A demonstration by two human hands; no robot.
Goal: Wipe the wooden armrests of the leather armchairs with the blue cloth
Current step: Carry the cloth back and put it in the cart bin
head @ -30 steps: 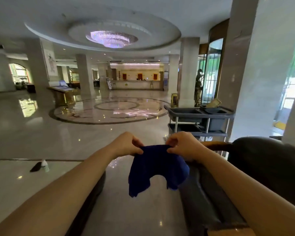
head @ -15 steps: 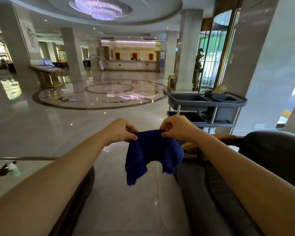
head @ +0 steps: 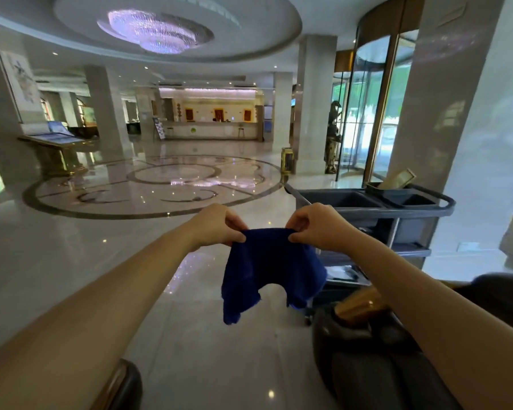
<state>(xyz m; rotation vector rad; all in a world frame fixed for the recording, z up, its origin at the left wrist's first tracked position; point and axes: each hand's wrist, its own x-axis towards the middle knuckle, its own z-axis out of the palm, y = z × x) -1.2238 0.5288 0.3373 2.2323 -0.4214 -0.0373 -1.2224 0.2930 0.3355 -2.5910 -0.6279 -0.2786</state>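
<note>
Both hands pinch the blue cloth (head: 268,267) by its top edge, left hand (head: 218,226) and right hand (head: 316,226) near each other, so it hangs free above the floor, probably being folded. The wooden armrest (head: 357,306) waits just below the right forearm, untouched.

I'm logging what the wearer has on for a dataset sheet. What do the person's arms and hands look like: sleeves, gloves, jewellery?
Both forearms are bare as far as the frame shows; no sleeve edge is in view. The left hand and right hand wear no gloves. No rings, watch or bracelet show on the visible sides of fingers and wrists.
</note>
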